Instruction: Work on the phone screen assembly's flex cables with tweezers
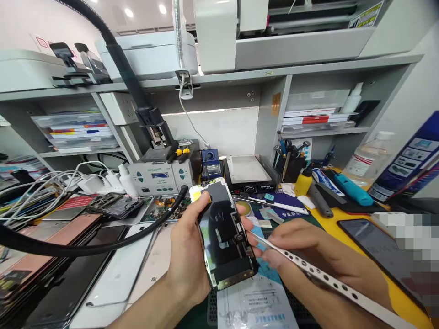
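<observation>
My left hand [187,249] is closed around a phone screen assembly [224,233], tilted up with its inner side facing me. The thumb presses its upper left edge, and fingertips show past the right edge. Black film, a flex cable and small metal parts cover that inner side. Between the thumb and fingers of my right hand [308,256] is a slim silvery metal tool [329,281] with a row of round holes along its handle. Its tip lies by the assembly's right edge; whether it touches cannot be made out. Beneath lies a blue and white plastic packet [257,301].
Several phones and phone covers [113,269] lie on the left, crossed by a thick black hose [103,244]. Behind are a grey control station [156,178] and a flat heating plate [248,169]. A dark phone [373,251] and a turquoise-handled tool [353,189] lie right.
</observation>
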A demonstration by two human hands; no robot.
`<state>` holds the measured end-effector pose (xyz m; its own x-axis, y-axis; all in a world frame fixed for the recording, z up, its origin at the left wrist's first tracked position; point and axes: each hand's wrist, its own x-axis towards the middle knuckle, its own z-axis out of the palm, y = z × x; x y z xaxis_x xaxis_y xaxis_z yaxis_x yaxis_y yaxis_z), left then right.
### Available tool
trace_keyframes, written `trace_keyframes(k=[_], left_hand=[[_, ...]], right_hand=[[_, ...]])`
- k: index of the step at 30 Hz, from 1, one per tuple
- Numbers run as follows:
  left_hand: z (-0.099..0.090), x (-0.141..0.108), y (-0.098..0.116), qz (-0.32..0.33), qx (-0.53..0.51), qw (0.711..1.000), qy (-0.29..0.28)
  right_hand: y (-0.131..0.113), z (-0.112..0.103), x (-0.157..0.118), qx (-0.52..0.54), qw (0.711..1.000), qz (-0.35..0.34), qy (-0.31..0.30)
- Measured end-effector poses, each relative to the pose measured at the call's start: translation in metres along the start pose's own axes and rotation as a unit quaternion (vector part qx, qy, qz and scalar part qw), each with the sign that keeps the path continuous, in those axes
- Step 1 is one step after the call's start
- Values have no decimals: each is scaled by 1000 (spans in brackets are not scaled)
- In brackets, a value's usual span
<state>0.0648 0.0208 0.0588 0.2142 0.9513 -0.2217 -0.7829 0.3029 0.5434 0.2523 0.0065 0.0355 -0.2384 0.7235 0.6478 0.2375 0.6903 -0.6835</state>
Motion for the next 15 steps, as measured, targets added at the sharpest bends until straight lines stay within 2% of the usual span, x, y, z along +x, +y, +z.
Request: trace_keyframes(k=[3,6,10,13,15], left_hand=[[3,0,-1,-10,1,1000,11],[4,1,-1,-21,-1,1000,-8],[2,0,-1,-29,-1,999,-25],[0,-2,-2,-35,1,999,-33],[-1,-3,-2,-34,3,999,-36]], right_hand=[[-1,0,0,0,1000,22,-21],[-7,5,-1,-17,999,30,-3],[-10,11,-2,-8,999,-16,43],[-7,14,-4,-7,998,-38,39],[-5,17,-5,2,997,-52,57]])
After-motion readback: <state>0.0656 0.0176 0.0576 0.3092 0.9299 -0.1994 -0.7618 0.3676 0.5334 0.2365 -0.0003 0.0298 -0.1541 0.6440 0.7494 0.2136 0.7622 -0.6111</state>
